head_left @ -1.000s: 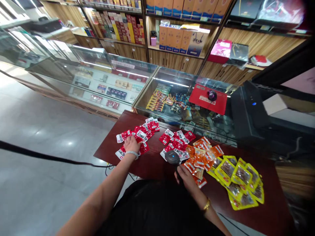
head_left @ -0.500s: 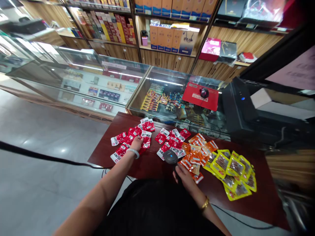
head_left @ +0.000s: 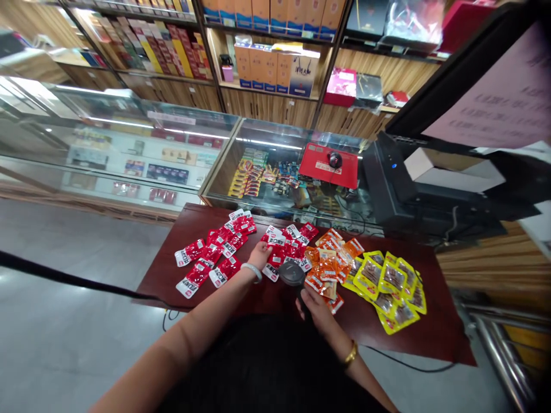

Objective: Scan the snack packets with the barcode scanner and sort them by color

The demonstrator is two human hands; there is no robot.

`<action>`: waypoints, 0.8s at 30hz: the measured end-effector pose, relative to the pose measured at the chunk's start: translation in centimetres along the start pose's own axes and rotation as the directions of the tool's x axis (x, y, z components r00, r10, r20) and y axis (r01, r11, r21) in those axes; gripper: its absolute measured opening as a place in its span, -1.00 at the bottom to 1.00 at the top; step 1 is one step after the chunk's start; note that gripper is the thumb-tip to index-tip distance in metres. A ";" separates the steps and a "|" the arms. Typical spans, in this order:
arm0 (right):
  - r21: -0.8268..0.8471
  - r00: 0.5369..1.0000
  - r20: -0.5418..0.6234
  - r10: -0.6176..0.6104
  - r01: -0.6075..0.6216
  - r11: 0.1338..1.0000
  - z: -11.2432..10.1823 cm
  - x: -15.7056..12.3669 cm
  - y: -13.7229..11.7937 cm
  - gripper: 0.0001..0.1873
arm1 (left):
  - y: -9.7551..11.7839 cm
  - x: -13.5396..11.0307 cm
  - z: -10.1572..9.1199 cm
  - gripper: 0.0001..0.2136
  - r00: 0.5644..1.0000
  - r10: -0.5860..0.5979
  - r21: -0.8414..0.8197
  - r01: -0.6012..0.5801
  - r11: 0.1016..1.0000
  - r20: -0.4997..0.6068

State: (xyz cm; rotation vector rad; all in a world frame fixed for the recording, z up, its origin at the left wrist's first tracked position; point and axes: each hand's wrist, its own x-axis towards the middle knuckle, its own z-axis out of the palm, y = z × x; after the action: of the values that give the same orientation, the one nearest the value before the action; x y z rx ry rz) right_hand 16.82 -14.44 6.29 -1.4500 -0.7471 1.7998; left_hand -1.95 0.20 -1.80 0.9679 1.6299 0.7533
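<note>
My left hand (head_left: pixel 259 256), with a pale bracelet on the wrist, rests on the left edge of the middle pile of red snack packets (head_left: pixel 289 245). Its fingers curl down on one red packet there. To its left lies a second spread of red packets (head_left: pixel 210 259). My right hand (head_left: pixel 313 304) grips the handle of a black barcode scanner (head_left: pixel 291 273), whose round head hovers over the front of the middle pile. Orange packets (head_left: pixel 329 265) and yellow packets (head_left: pixel 390 282) lie to the right on the dark red table (head_left: pixel 267 292).
Glass display counters (head_left: pixel 275 172) stand behind the table, one with a red mat and mouse (head_left: pixel 329 163) on top. A black monitor and printer (head_left: pixel 400 183) sit at the right. Shelves of boxes line the back wall. A black cable (head_left: pixel 64 276) crosses the floor at left.
My left hand has moved right, from the left spread of red packets to the middle pile beside the scanner. The view has shifted to the right. My right hand still holds the scanner.
</note>
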 end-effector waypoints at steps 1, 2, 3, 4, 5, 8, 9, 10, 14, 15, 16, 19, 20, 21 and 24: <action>0.010 1.000 -0.019 0.011 -0.010 1.000 -0.1 0.0 0.2 -0.43 | 0.2 0.0 0.5 -0.78 0.999 -0.007 0.009 0.007 1.000 0.038; 0.024 0.999 -0.039 0.026 -0.025 0.999 -0.1 -0.1 0.3 -0.40 | 0.5 0.1 1.0 -0.78 0.996 -0.014 0.010 0.013 1.000 0.084; 0.039 0.997 -0.057 0.043 -0.041 0.998 -0.1 -0.1 0.5 -0.37 | 0.7 0.2 1.2 -0.79 0.992 -0.011 0.012 0.009 1.000 0.127; 0.055 0.996 -0.070 0.060 -0.056 0.997 -0.1 0.0 0.6 -0.33 | 1.0 0.3 1.3 -0.79 0.988 0.001 0.023 -0.004 1.000 0.157; 0.067 0.994 -0.079 0.072 -0.067 0.996 -0.2 0.0 0.8 -0.30 | 1.3 0.5 1.1 -0.81 0.986 0.017 0.045 -0.025 0.999 0.165; 0.073 0.993 -0.084 0.080 -0.074 0.995 -0.2 0.2 1.1 -0.28 | 2.2 1.8 -1.2 -0.82 0.995 0.074 0.219 -0.085 0.972 0.061; 0.067 0.994 -0.080 0.079 -0.073 0.995 -0.1 0.2 1.2 -0.29 | 2.5 2.4 -2.3 -0.80 0.995 0.095 0.309 -0.095 0.946 0.013; 0.059 0.994 -0.076 0.081 -0.076 0.995 -0.1 0.1 1.2 -0.29 | 2.9 3.0 -3.5 -0.77 0.992 0.124 0.403 -0.102 0.909 -0.029; 0.035 0.995 -0.059 0.080 -0.078 0.996 0.1 -0.1 1.1 -0.35 | 4.4 5.8 -7.6 -0.54 0.943 0.195 0.680 0.042 0.732 -0.269; 0.037 0.995 -0.056 0.078 -0.076 0.996 0.2 -0.1 1.2 -0.37 | 4.6 6.4 -8.3 -0.48 0.931 0.169 0.698 0.114 0.707 -0.324; 0.043 0.996 -0.058 0.074 -0.071 0.997 0.2 -0.2 1.2 -0.37 | 4.9 7.0 -8.7 -0.43 0.921 0.133 0.701 0.179 0.690 -0.365; 0.077 0.995 -0.072 0.064 -0.058 0.995 0.1 -0.3 1.7 -0.37 | 5.0 8.6 -9.3 -0.30 0.913 0.048 0.700 0.277 0.659 -0.406; 0.084 0.995 -0.079 0.062 -0.055 0.995 0.0 -0.3 1.9 -0.36 | 5.0 9.0 -9.4 -0.26 0.915 0.033 0.707 0.287 0.647 -0.402; 0.086 0.994 -0.085 0.064 -0.056 0.995 -0.1 -0.3 2.0 -0.36 | 4.9 9.4 -9.4 -0.23 0.919 0.025 0.719 0.291 0.631 -0.393; 0.069 0.994 -0.097 0.058 -0.052 0.996 -0.3 -0.5 2.0 -0.36 | 4.6 10.4 -9.2 -0.21 0.938 0.035 0.780 0.266 0.566 -0.345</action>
State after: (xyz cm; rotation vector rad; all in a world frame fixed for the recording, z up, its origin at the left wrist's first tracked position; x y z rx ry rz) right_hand 16.85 -16.02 5.00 -1.5172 -0.5971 1.7628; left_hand -11.10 11.44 -0.34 1.4031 2.4024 -0.0254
